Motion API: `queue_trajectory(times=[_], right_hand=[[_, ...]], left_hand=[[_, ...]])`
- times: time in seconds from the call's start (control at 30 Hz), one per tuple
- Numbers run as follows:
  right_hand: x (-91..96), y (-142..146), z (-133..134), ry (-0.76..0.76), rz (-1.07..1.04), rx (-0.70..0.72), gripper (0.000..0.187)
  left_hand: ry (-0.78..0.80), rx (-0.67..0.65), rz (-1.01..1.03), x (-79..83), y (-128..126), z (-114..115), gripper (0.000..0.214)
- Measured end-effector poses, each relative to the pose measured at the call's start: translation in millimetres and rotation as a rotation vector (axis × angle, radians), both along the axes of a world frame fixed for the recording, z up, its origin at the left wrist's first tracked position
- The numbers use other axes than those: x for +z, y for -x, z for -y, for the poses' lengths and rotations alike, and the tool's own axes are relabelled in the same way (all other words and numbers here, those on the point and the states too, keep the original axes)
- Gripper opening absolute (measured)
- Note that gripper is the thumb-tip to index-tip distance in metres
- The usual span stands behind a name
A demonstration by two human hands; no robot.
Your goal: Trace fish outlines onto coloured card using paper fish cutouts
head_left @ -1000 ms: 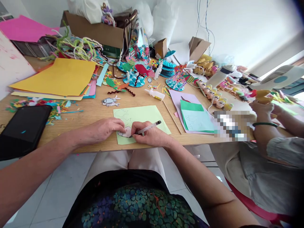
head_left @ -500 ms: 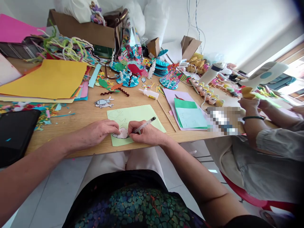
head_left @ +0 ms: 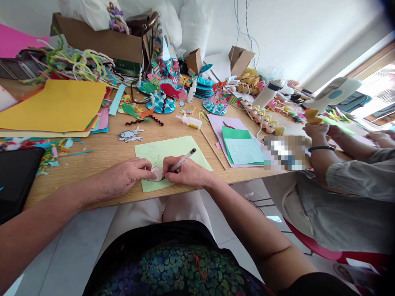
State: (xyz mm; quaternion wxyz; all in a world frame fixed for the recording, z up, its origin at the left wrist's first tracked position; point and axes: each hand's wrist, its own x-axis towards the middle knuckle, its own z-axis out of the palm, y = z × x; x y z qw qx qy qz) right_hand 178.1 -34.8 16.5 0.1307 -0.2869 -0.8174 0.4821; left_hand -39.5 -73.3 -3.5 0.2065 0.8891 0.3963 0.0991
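A light green sheet of paper (head_left: 182, 149) lies at the near edge of the wooden table (head_left: 101, 152). On it rests a small white fish cutout (head_left: 156, 175). My left hand (head_left: 128, 176) lies on the sheet with its fingertips pressing the cutout down. My right hand (head_left: 187, 172) is closed round a pen (head_left: 184, 159), whose tip meets the cutout's edge. Faint pencil outlines show on the sheet's far left part.
Another fish cutout (head_left: 129, 134) lies beyond the sheet, with a glue bottle (head_left: 190, 121) and a thin wooden stick (head_left: 212, 149). Green and blue papers (head_left: 242, 148) sit to the right. A yellow paper stack (head_left: 52, 107) is left, a black tablet (head_left: 14, 176) nearer. Another person's hands (head_left: 317, 130) work at the right.
The camera has turned rightward, so everything shifted left in view. My hands stay on the cutout, and the pen has moved slightly along its edge.
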Motion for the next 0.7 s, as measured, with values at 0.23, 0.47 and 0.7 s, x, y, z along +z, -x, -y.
queue_trajectory(times=[0.23, 0.47, 0.7], right_hand=[[-1.0, 0.2, -3.7, 0.002, -0.006, -0.015, 0.005], [0.1, 2.3, -4.8, -0.009, -0.001, -0.052, 0.004], [-0.7, 4.4, -5.5, -0.004, 0.006, -0.093, 0.005]], left_hand=[[-0.042, -0.016, -0.002, -4.1, 1.4, 2.0, 0.04], [-0.051, -0.026, -0.021, -5.4, 3.0, 2.8, 0.039], [-0.054, -0.011, -0.016, -7.9, 3.1, 3.7, 0.04]])
